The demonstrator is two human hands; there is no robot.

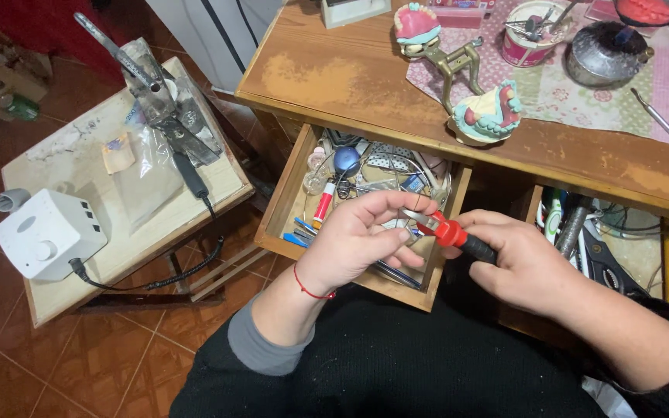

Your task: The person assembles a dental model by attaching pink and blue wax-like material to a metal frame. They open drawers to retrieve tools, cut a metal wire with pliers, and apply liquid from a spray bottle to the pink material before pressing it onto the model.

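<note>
My right hand point(532, 267) grips a small pair of pliers point(449, 231) with red and black handles, its metal jaws pointing left. My left hand point(369, 232) pinches something small at the jaws; the piece itself is hidden by the fingers. A red thread bracelet point(309, 288) circles my left wrist. Both hands hover over an open wooden drawer point(288, 203) full of small tools, wires and pens. On the desk point(334, 73) above stand a dental articulator point(458, 66) and a denture model with pink gums point(489, 114).
A second open drawer point(594, 236) on the right holds more tools. To the left, a low wooden stool point(129, 224) carries a white box-shaped device point(44, 232) with a black cable and a metal press point(160, 101). A metal pot point(605, 53) and a tool cup point(532, 32) sit on a patterned cloth.
</note>
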